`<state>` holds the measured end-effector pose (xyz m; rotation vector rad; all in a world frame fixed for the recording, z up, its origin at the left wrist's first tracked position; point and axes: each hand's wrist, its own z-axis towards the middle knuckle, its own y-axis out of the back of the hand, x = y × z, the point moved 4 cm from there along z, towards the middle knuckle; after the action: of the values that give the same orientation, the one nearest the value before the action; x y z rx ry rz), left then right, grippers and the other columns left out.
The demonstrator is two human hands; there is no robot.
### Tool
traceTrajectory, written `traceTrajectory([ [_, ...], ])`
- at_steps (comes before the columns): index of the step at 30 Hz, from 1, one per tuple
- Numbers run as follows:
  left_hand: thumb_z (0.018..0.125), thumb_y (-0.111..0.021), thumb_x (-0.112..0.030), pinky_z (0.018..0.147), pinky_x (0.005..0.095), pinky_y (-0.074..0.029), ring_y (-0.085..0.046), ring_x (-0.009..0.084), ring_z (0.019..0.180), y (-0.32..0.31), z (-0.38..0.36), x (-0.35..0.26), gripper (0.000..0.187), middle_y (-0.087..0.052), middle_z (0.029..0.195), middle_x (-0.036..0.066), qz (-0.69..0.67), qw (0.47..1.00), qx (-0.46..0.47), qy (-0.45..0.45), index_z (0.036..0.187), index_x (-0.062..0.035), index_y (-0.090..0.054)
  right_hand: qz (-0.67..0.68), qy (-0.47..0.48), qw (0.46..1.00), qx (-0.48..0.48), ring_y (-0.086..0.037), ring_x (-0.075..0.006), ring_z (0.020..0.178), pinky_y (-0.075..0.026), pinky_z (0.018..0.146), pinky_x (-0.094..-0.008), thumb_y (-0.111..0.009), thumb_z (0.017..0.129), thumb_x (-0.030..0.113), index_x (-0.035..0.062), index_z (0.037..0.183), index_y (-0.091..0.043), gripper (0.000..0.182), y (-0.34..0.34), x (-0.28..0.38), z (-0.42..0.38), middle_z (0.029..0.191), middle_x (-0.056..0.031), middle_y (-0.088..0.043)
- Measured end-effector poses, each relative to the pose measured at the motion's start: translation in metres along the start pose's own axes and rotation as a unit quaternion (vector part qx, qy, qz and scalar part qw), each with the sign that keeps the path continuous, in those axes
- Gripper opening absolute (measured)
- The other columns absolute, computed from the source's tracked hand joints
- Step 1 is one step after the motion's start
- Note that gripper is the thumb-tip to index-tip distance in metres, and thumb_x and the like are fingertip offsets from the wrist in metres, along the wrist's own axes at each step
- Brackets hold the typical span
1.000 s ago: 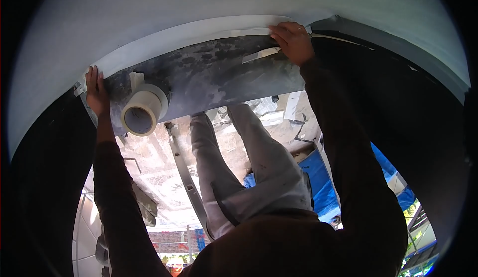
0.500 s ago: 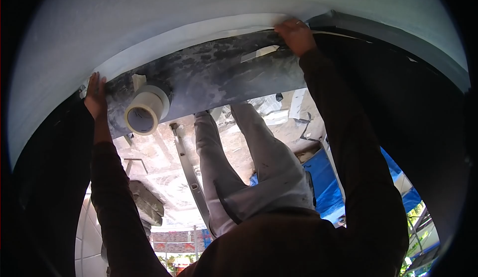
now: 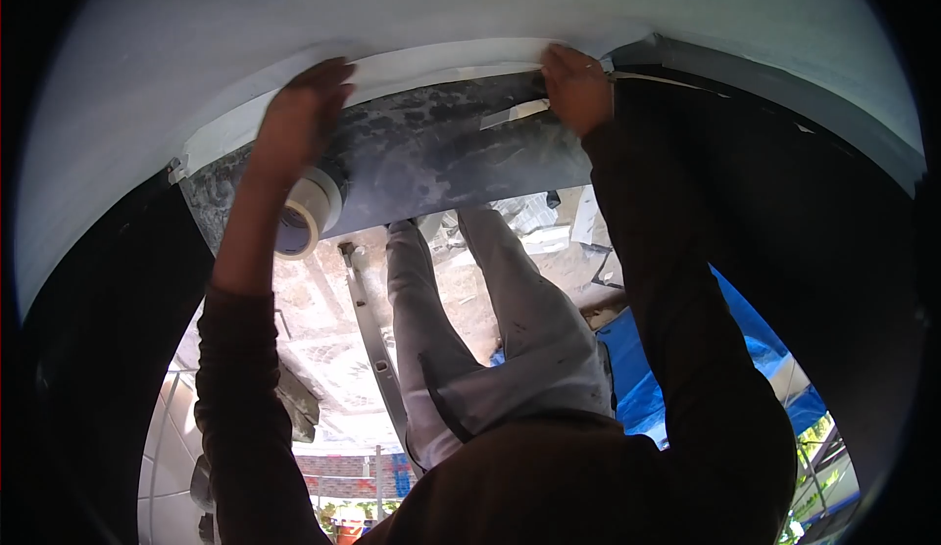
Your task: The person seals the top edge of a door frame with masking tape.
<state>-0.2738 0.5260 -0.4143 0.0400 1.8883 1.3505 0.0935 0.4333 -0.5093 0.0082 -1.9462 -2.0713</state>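
Observation:
A pale strip of tape runs along the curved joint between the light surface and the dark mottled board. My left hand is at the strip, left of centre, blurred, its fingers close together against the strip; whether they hold anything is unclear. Farther right, my right hand touches the strip near its right end, fingers bent, their grip unclear. Two tape rolls stand on the board, partly behind my left forearm. A torn light piece lies on the board near my right hand.
Below the board are my legs in grey trousers and a long metal bar on the pale floor. Blue sheeting lies at the lower right. Dark panels flank the board. Stone blocks sit at the lower left.
My left hand has moved right along the strip, from its left end to left of centre. My right hand remains near the right end. The tape rolls are now partly covered by my left forearm.

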Motion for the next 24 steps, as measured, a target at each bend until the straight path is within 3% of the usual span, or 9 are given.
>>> traceTrajectory([
  [2, 0.1, -0.061, -0.019, 0.113, 0.0456, -0.042, -0.044, 0.0328, 0.143, -0.064, 0.023, -0.047, 0.047, -0.049, 0.152, 0.016, -0.006, 0.992, 0.016, -0.122, 0.145, -0.0081, -0.052, -0.003, 0.015, 0.999, -0.05, -0.061, -0.0324, 0.119, -0.049, 0.1, -0.0459, -0.07, 0.092, 0.029, 0.0069, 0.13, -0.063, 0.044, 0.002, 0.031, 0.002, 0.131, -0.0137, -0.063],
  [4, 0.101, -0.058, -0.031, 0.122, 0.0462, -0.03, -0.032, 0.0269, 0.151, -0.125, 0.043, -0.082, 0.061, -0.034, 0.163, 0.011, 0.003, 0.995, 0.0, -0.1, 0.156, -0.0148, -0.037, 0.011, 0.031, 0.999, 0.024, -0.046, -0.0303, 0.14, -0.039, 0.114, -0.0456, -0.062, 0.097, 0.039, 0.0055, 0.149, -0.045, 0.064, -0.003, 0.059, 0.007, 0.154, -0.0138, -0.045],
  [7, 0.101, -0.054, -0.045, 0.125, 0.0453, -0.019, -0.024, 0.0217, 0.154, -0.174, 0.05, -0.067, 0.069, -0.026, 0.167, 0.004, 0.08, 0.996, 0.028, -0.016, 0.16, -0.0191, -0.028, 0.014, 0.057, 0.997, 0.055, -0.037, -0.0293, 0.147, -0.032, 0.12, -0.0469, -0.059, 0.097, 0.048, 0.0082, 0.156, -0.034, 0.075, -0.017, 0.037, 0.001, 0.161, -0.0122, -0.036],
  [11, 0.102, -0.047, -0.055, 0.128, 0.0419, -0.015, -0.021, 0.0124, 0.154, -0.154, 0.041, -0.033, 0.068, -0.023, 0.168, -0.01, 0.203, 0.977, 0.065, -0.022, 0.161, -0.0277, -0.026, 0.004, 0.06, 0.996, 0.066, -0.036, -0.0283, 0.148, -0.029, 0.12, -0.0493, -0.058, 0.095, 0.055, 0.01, 0.157, -0.033, 0.08, -0.016, 0.015, -0.005, 0.162, -0.0088, -0.035],
  [16, 0.104, -0.038, -0.059, 0.129, 0.0418, -0.012, -0.014, 0.0128, 0.156, -0.112, 0.016, 0.007, 0.07, -0.011, 0.17, -0.012, 0.241, 0.957, 0.16, 0.034, 0.163, -0.0313, -0.014, -0.085, -0.017, 0.993, 0.079, -0.034, -0.0268, 0.15, -0.03, 0.12, -0.0505, -0.053, 0.099, 0.056, 0.0103, 0.157, -0.031, 0.078, -0.004, 0.009, -0.016, 0.163, -0.0095, -0.034],
  [19, 0.104, -0.041, -0.058, 0.129, 0.0394, -0.007, -0.008, 0.0134, 0.157, -0.1, 0.013, 0.035, 0.07, -0.012, 0.171, -0.008, 0.171, 0.962, 0.207, 0.05, 0.163, -0.0279, -0.019, -0.068, -0.017, 0.996, 0.059, -0.05, -0.0289, 0.138, -0.04, 0.113, -0.0462, -0.057, 0.102, 0.041, 0.0066, 0.146, -0.049, 0.057, 0.0, -0.001, -0.013, 0.153, -0.0112, -0.049],
  [21, 0.104, -0.052, -0.044, 0.12, 0.0366, -0.031, -0.044, 0.0167, 0.142, -0.083, 0.015, 0.062, 0.054, -0.046, 0.157, 0.004, -0.191, 0.959, 0.17, 0.119, 0.152, -0.0187, -0.048, 0.003, -0.033, 0.999, 0.023, -0.059, -0.0295, 0.127, -0.047, 0.106, -0.0449, -0.056, 0.102, 0.036, 0.0083, 0.136, -0.058, 0.044, -0.003, -0.023, -0.009, 0.141, -0.0091, -0.06],
  [22, 0.104, -0.052, -0.044, 0.12, 0.0366, -0.031, -0.044, 0.0167, 0.142, -0.079, 0.012, 0.09, 0.054, -0.046, 0.157, 0.004, -0.179, 0.961, 0.16, 0.137, 0.152, -0.0187, -0.048, 0.027, -0.032, 0.998, -0.035, -0.065, -0.0326, 0.114, -0.053, 0.097, -0.0426, -0.056, 0.102, 0.03, 0.0079, 0.123, -0.065, 0.032, -0.006, -0.031, -0.008, 0.127, -0.0094, -0.067],
  [24, 0.104, -0.056, -0.025, 0.104, 0.0329, -0.045, -0.06, 0.0184, 0.122, -0.057, -0.015, 0.152, 0.033, -0.07, 0.125, 0.009, -0.351, 0.885, 0.115, 0.283, 0.128, -0.0065, -0.068, 0.054, -0.03, 0.996, -0.065, -0.068, -0.0344, 0.107, -0.056, 0.092, -0.0431, -0.062, 0.098, 0.018, 0.0068, 0.11, -0.07, 0.018, -0.011, -0.045, -0.004, 0.119, -0.0121, -0.07],
])
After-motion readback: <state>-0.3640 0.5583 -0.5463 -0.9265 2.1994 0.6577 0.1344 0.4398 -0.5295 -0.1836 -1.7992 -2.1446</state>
